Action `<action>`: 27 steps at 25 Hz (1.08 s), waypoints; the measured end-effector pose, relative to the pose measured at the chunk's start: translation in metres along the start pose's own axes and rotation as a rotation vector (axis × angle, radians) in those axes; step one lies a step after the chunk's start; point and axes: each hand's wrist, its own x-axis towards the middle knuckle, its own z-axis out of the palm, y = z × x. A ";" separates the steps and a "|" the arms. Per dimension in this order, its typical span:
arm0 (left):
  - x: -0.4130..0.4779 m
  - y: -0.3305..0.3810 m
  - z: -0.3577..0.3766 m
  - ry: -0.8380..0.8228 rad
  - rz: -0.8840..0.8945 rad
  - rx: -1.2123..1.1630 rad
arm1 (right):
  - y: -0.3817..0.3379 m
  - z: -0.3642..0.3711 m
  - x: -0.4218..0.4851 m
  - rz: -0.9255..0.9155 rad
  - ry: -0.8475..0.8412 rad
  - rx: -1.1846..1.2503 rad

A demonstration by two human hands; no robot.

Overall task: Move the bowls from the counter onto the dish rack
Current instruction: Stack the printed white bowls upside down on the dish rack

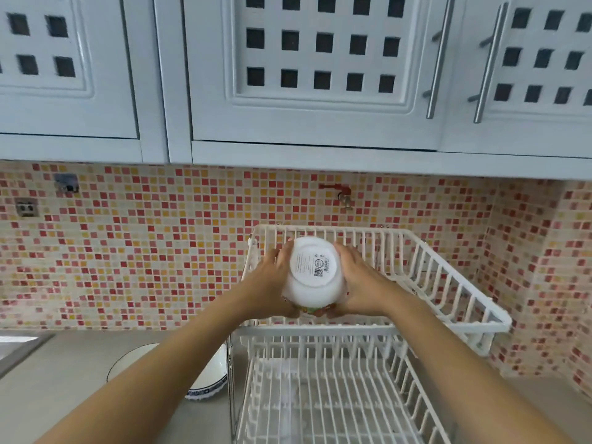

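A white bowl (312, 275) with a printed label on its base and a coloured pattern near its rim is turned upside down. My left hand (272, 283) grips its left side and my right hand (358, 283) its right side. I hold it over the upper tier of a white wire dish rack (448, 277), near that tier's left end. Below it, the lower tier (320, 395) has nothing on it. A second white bowl (211, 376) with a blue-patterned foot stands on the counter left of the rack, partly hidden by my left forearm.
The grey counter (64, 379) runs left to a metal sink edge (19, 344). A mosaic-tiled wall (144, 251) with a socket (27, 207) and a small tap (344, 195) stands behind. Pale cabinets (320, 75) with bar handles hang overhead.
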 end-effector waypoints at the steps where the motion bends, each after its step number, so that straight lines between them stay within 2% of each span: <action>1: -0.001 0.000 0.002 -0.006 0.000 0.009 | 0.000 0.000 -0.001 -0.003 -0.002 -0.004; 7: -0.010 -0.005 -0.003 -0.010 -0.026 0.063 | -0.012 0.001 -0.002 0.030 -0.052 -0.041; 12: -0.019 -0.005 -0.022 -0.014 -0.022 -0.007 | -0.023 -0.012 -0.005 0.109 -0.148 -0.017; 14: -0.022 0.002 -0.043 0.085 -0.054 -0.063 | -0.035 -0.024 -0.010 0.101 -0.047 0.035; 17: -0.031 -0.006 -0.082 0.303 -0.136 -0.084 | -0.079 -0.035 -0.003 0.017 0.212 0.122; 20: -0.064 -0.050 -0.100 0.434 -0.274 -0.167 | -0.149 -0.001 0.019 -0.058 0.318 0.287; 22: -0.086 -0.088 -0.100 0.454 -0.396 -0.194 | -0.192 0.038 0.038 -0.056 0.292 0.385; 24: -0.106 -0.134 -0.087 0.402 -0.520 -0.146 | -0.220 0.090 0.059 -0.003 0.196 0.418; 27: -0.145 -0.201 -0.045 0.203 -0.652 -0.060 | -0.230 0.188 0.080 0.108 -0.007 0.397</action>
